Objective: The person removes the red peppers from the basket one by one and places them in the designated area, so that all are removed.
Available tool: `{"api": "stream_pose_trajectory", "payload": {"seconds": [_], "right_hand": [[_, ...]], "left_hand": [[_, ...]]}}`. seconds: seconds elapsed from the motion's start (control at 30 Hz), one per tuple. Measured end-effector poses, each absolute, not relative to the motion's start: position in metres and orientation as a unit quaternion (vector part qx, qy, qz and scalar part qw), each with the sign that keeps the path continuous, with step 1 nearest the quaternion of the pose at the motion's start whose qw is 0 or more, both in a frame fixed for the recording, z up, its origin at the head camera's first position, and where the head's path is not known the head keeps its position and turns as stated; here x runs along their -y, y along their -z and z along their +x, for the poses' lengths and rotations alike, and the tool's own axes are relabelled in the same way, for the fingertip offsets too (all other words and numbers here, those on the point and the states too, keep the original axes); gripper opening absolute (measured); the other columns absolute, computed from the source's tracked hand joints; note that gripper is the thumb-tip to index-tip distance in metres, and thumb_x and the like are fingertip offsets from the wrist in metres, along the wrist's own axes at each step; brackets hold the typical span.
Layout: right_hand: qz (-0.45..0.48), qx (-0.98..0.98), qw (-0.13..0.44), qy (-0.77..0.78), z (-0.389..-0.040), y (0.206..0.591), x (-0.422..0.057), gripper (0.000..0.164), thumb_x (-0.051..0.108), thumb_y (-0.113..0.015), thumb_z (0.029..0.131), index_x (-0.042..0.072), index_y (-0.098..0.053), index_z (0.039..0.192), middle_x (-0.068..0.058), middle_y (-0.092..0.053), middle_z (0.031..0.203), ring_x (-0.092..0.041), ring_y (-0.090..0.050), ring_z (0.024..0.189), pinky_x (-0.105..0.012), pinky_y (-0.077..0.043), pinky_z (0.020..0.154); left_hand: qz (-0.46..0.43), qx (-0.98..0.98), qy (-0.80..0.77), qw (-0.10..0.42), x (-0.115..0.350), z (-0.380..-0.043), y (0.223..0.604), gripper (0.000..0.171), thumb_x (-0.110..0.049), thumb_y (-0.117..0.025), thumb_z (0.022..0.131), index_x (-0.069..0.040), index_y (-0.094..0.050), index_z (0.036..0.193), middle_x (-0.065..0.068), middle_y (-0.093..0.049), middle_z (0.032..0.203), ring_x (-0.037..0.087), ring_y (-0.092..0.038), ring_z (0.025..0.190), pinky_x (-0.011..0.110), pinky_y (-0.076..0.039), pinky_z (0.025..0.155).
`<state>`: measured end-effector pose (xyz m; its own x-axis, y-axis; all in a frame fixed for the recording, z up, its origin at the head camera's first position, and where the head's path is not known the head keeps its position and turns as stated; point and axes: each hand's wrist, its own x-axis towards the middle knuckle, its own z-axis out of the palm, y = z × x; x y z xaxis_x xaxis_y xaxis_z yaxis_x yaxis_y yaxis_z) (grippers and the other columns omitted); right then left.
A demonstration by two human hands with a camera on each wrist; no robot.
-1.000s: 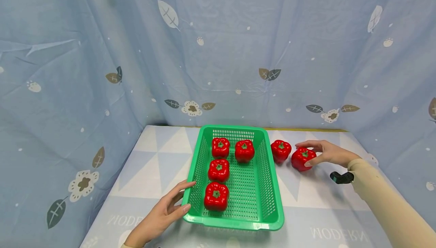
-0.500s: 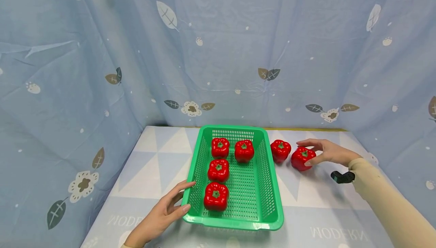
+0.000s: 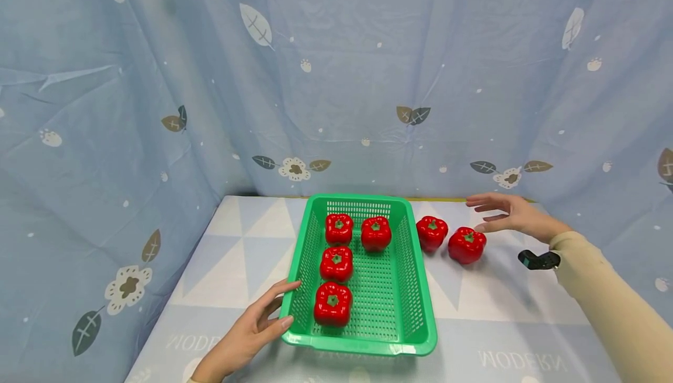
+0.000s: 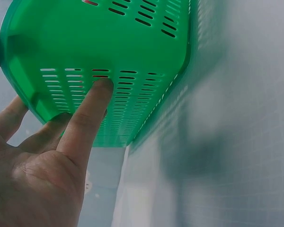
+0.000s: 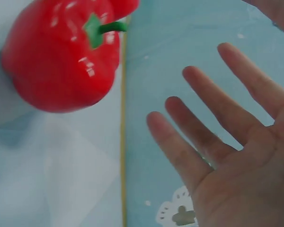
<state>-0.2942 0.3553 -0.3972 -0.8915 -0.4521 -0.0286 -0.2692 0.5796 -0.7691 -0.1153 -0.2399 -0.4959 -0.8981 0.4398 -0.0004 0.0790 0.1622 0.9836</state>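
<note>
A green plastic basket (image 3: 368,345) with slotted walls stands on the table, holding several red bell peppers (image 3: 333,304) with green stems. My left hand (image 3: 247,327) grips its near left corner, thumb and a finger over the rim. From the left wrist, a finger (image 4: 87,120) lies along the slotted outer wall. Right of the basket, two more bell peppers sit on the table, one close to its wall and one bell pepper (image 3: 467,246) farther right. Behind and above this outer one, my right hand (image 3: 517,216) is raised with fingers spread, holding nothing; the right wrist view shows the bare palm.
The table (image 3: 252,266) has a triangle-patterned cover with printed lettering. A blue patterned curtain (image 3: 368,79) hangs behind it and along both sides. A black device (image 3: 538,260) is worn at the right wrist.
My right hand has let go of the outer bell pepper and moved up and back from it, fingers spreading. The left hand and basket have stayed put.
</note>
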Motion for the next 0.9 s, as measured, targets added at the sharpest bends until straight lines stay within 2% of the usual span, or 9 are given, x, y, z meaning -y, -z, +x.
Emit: {"api": "stream_pose_trajectory", "payload": {"seconds": [0.1, 0.2, 0.5, 0.63, 0.7, 0.9], "right_hand": [[-0.199, -0.884, 0.106, 0.411, -0.294, 0.39, -0.351, 0.063, 0.026, -0.082, 0.101, 0.019, -0.057, 0.159, -0.007, -0.058, 0.156, -0.005, -0.061, 0.127, -0.044, -0.056, 0.1], [-0.202, -0.882, 0.106, 0.413, -0.295, 0.382, -0.342, 0.064, 0.026, -0.082, 0.102, 0.02, -0.056, 0.16, -0.007, -0.058, 0.157, -0.005, -0.062, 0.127, -0.045, -0.056, 0.101], [-0.245, -0.859, 0.113, 0.434, -0.298, 0.363, -0.308, 0.061, 0.021, -0.083, 0.101, 0.02, -0.059, 0.157, -0.006, -0.062, 0.154, -0.023, -0.065, 0.132, -0.039, -0.059, 0.099], [-0.255, -0.847, 0.122, 0.45, -0.303, 0.357, -0.293, 0.063, 0.02, -0.084, 0.1, 0.021, -0.059, 0.157, -0.006, -0.061, 0.155, -0.028, -0.065, 0.133, -0.041, -0.06, 0.099], [-0.262, -0.842, 0.125, 0.455, -0.306, 0.356, -0.285, 0.064, 0.019, -0.084, 0.1, 0.02, -0.058, 0.158, -0.008, -0.06, 0.156, -0.026, -0.066, 0.133, -0.041, -0.06, 0.1], [-0.293, -0.827, 0.128, 0.462, -0.312, 0.355, -0.261, 0.066, 0.016, -0.086, 0.098, 0.018, -0.059, 0.158, -0.008, -0.06, 0.156, -0.029, -0.066, 0.132, -0.039, -0.058, 0.103]], "left_hand": [[0.175, -0.748, -0.624, 0.144, 0.24, -0.115, 0.495, 0.062, -0.013, -0.062, 0.114, -0.012, -0.037, 0.171, 0.017, -0.019, 0.178, 0.059, -0.024, 0.157, 0.072, -0.038, 0.116], [0.175, -0.748, -0.623, 0.146, 0.24, -0.115, 0.495, 0.062, -0.013, -0.062, 0.114, -0.012, -0.037, 0.171, 0.017, -0.019, 0.178, 0.059, -0.023, 0.157, 0.073, -0.037, 0.116], [0.171, -0.747, -0.625, 0.147, 0.24, -0.115, 0.494, 0.062, -0.014, -0.063, 0.114, -0.013, -0.038, 0.17, 0.017, -0.019, 0.178, 0.06, -0.021, 0.158, 0.072, -0.038, 0.116], [0.169, -0.748, -0.624, 0.146, 0.24, -0.115, 0.494, 0.062, -0.014, -0.063, 0.114, -0.012, -0.038, 0.17, 0.017, -0.019, 0.178, 0.06, -0.022, 0.157, 0.071, -0.04, 0.116], [0.17, -0.749, -0.624, 0.146, 0.24, -0.115, 0.495, 0.062, -0.014, -0.062, 0.114, -0.012, -0.038, 0.17, 0.017, -0.019, 0.179, 0.06, -0.023, 0.157, 0.065, -0.043, 0.116], [0.178, -0.742, -0.629, 0.148, 0.241, -0.115, 0.496, 0.062, -0.012, -0.062, 0.114, -0.013, -0.037, 0.171, 0.016, -0.017, 0.179, 0.061, -0.019, 0.158, 0.039, -0.05, 0.112]]}}
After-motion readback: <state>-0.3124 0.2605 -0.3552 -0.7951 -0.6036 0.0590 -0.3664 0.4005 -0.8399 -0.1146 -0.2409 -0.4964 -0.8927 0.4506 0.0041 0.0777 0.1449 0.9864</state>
